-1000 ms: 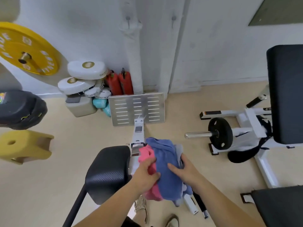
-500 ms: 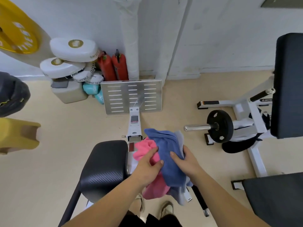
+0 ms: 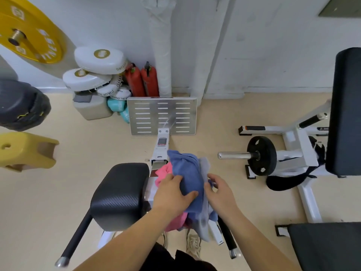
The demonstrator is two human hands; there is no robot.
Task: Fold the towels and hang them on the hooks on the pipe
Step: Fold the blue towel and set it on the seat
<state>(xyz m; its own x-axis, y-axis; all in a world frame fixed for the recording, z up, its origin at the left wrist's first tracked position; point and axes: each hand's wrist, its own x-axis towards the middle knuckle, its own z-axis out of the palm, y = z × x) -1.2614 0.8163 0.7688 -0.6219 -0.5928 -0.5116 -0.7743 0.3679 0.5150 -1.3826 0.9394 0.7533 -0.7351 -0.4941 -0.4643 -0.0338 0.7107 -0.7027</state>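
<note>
Head view: left hand [image 3: 172, 194] still clutches towels [image 3: 187, 173] (right hand [image 3: 221, 194] shifted, grip unclear).

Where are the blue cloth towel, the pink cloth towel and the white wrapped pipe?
blue cloth towel [image 3: 187, 173], head view, on its upper middle fold.
pink cloth towel [image 3: 165, 171], head view, on its bunched upper part.
white wrapped pipe [image 3: 161, 45], head view, on its wrapped shaft.

pipe [image 3: 159, 45] top cut off; pink towel [image 3: 166, 171] mostly under blue towel [image 3: 187, 173]
</note>
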